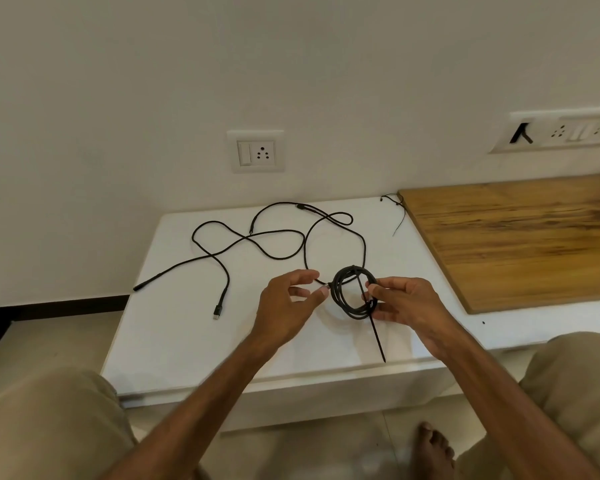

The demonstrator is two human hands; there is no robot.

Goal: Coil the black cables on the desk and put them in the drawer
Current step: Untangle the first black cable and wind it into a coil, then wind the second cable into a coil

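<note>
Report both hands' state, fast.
Left hand: closed, pinching the cable coil at its left edge.
Right hand: closed, holding the same coil and its black tie.

No text, label, brand or number could be read: the wall socket [256, 153], the switch panel [565, 133], the black cables [257, 237] and the table [174, 323] bore none

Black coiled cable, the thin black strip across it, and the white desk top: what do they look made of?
The black coiled cable looks fabric-braided and matte, with faint woven texture. The thin black strip seems a plastic cable tie: smooth, stiff, straight, tapering. The white desk top looks like glossy laminate or stone; its soft sheen leaves that open.
</note>
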